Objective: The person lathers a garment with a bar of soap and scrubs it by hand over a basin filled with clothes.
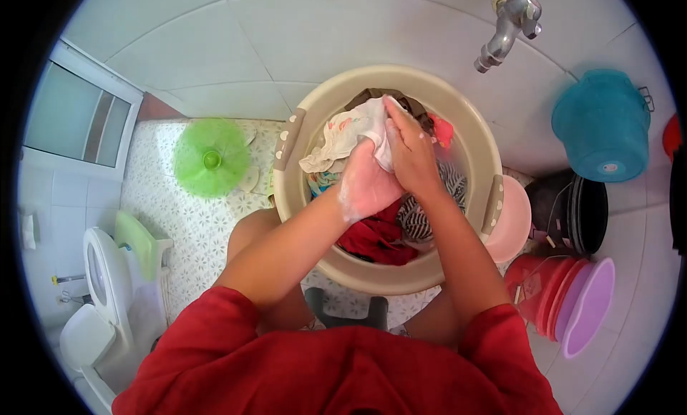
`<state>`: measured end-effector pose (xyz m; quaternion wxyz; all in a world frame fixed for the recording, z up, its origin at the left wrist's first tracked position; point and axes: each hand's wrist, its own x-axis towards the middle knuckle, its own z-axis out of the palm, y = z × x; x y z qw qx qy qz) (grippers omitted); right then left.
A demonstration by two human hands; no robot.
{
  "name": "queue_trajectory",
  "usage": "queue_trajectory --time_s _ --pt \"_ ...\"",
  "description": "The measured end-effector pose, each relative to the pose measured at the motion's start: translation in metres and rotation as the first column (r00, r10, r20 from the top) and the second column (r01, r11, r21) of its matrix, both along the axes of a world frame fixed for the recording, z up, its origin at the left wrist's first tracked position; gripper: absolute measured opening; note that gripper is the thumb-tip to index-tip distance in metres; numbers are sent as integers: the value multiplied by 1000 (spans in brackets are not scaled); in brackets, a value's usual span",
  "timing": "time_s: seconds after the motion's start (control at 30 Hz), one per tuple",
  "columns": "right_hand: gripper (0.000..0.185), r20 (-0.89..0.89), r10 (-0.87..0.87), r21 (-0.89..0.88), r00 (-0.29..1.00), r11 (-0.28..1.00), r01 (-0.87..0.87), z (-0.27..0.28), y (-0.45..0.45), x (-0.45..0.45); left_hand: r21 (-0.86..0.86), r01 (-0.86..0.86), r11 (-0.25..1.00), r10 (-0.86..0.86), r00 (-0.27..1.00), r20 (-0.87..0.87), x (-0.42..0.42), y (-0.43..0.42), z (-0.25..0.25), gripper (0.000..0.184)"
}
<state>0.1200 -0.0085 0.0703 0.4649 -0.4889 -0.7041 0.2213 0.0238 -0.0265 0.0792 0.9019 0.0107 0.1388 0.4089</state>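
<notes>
Both hands are over a large beige basin (323, 268), pressed together around a white cloth (351, 132) with a reddish print. My left hand (368, 182) has its palm turned up, with suds at the wrist, and the cloth passes over its fingers. From the right, my right hand (413, 147) closes on the same cloth, suds on its fingers. Part of the cloth hangs to the left inside the basin. Below the hands lie a red garment (379, 236), a black-and-white striped cloth (418, 218) and a dark brown cloth (404, 104).
A metal tap (508, 30) juts from the wall. Right of the basin are a pink basin (512, 218), a black bucket (590, 213), red buckets (533, 282) and a hanging teal bucket (601, 125). A green lid (211, 157) and a toilet (107, 272) are at left.
</notes>
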Motion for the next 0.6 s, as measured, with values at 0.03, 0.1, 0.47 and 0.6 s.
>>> queue_trajectory --time_s 0.03,0.1,0.47,0.6 --pt "37 -2 -1 -1 1000 1000 1 -3 -2 -1 -1 1 1000 -1 1000 -2 -2 3 -7 46" --pt "35 87 -35 -145 996 988 48 3 -15 -13 54 76 996 -76 997 -11 -10 11 -21 47" --pt "35 -63 -43 54 997 997 46 -6 -47 -38 -136 -44 990 15 979 -204 -21 24 -33 34" --pt "23 -693 -192 -306 695 951 -42 13 -34 -23 83 101 991 -127 894 430 -29 43 -68 30"
